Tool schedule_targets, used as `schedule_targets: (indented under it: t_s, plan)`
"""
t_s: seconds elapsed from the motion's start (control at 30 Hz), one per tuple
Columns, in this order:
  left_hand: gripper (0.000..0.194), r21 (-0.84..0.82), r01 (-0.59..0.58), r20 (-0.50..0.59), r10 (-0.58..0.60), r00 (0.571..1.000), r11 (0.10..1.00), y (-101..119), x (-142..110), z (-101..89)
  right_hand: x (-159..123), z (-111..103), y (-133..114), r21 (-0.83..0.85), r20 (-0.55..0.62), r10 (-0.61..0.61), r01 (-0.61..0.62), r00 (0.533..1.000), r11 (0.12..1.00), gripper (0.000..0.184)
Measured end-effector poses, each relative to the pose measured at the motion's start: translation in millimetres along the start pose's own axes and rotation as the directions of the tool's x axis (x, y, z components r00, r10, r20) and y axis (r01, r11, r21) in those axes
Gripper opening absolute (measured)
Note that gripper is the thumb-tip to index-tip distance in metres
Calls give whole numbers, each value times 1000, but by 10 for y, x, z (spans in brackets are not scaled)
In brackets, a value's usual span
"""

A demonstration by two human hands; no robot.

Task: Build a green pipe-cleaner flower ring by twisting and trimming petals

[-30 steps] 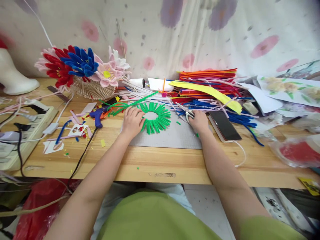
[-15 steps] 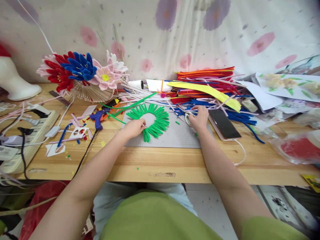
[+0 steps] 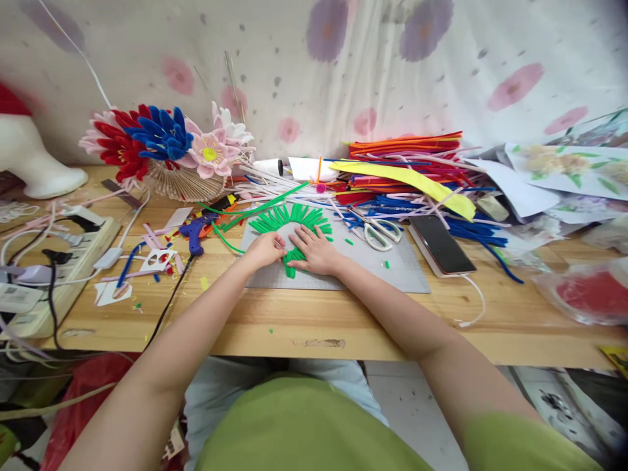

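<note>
Pressing right hand [image 3: 315,252] flat, fingers apart, onto green ring [image 3: 290,218]; holding left hand [image 3: 265,252] at ring's left side, fingertips together, can't tell if clamped. Scissors-wise: see scissors [image 3: 375,224] beyond right hand, rightward.

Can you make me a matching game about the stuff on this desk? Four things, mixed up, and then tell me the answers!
Things:
1. Scissors
2. Glue gun
3. Phone
4. Fuzzy ring

Clues:
A. Purple-blue, left of the grey mat
B. Green, with the right hand spread over part of it
C. Flat, with a dark screen
D. White handles

Right pairs: 1-D, 2-A, 3-C, 4-B
</note>
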State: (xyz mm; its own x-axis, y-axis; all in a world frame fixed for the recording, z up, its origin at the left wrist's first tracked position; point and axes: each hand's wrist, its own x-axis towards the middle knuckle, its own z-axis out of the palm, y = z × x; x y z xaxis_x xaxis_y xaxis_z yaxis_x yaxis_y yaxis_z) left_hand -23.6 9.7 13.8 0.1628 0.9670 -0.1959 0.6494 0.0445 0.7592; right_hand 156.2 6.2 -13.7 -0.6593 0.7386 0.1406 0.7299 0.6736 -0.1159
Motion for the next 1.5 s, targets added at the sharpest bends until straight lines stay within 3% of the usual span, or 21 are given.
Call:
schedule_targets:
  t_s: [0.13,0.3,0.4,0.6,0.73,0.87,1.0,1.13,1.3,1.4,1.5]
  plan:
    - [21,-5,36,-17,-36,999,999,22,13,13,-31,-60,-18,1,-6,8,-8,1000,1000,80]
    - [25,27,61,-40,-60,997,998,66,-16,109,-60,-128,-70,41,-99,89,-85,991,996,76]
    - [30,39,27,-59,-25,998,999,46,-8,167,-60,-112,-44,75,-48,71,-68,996,995,80]
    - [34,-66,10,7,-9,1000,998,7,58,186,-17,-68,58,145,-32,20,-15,999,989,88]
    - [24,-175,57,90,-42,995,983,101,14,111,-14,-70,71,176,-55,7,3,998,984,88]
    - [14,-114,49,155,-31,987,992,181,-37,-24,-43,-82,52,183,-78,17,-3,997,983,83]
    - [23,-112,-28,220,52,974,993,170,-28,-97,-61,-89,34,187,-129,33,-8,991,982,76]
    - [30,-129,-33,203,59,977,991,153,-15,-75,-52,-75,41,209,-125,36,-10,992,978,64]
    - [27,-29,-44,144,48,988,999,137,-21,-17,-46,-69,37,218,-157,44,-9,987,976,59]
    - [26,119,-113,90,103,991,986,137,-35,3,-46,-90,23,217,-187,34,8,982,976,56]
    - [23,219,-175,54,167,984,960,149,-56,27,-43,-107,20,214,-183,-1,41,983,976,42]
